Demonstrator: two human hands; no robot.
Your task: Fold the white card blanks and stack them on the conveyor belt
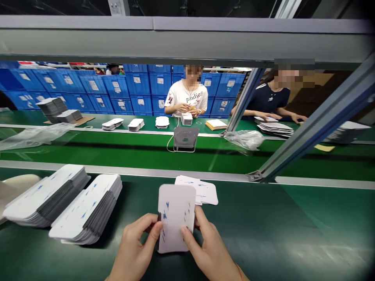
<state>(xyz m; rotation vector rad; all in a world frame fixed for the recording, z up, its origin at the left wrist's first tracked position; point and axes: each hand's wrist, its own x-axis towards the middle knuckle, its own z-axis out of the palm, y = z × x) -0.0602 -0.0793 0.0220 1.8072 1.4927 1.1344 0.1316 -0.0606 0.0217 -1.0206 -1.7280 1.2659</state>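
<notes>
A white card point(177, 214) is held above the near table point(263, 234), directly between the hands, its long axis running near to far. Its left edge is pinched by the left hand point(137, 244); its right side is gripped by the right hand point(208, 242), with the thumb laid on its face. Just beyond its far end and slightly right, loose cards point(208, 192) are placed, nearer to the right hand. Whether a single layer is held cannot be told.
</notes>
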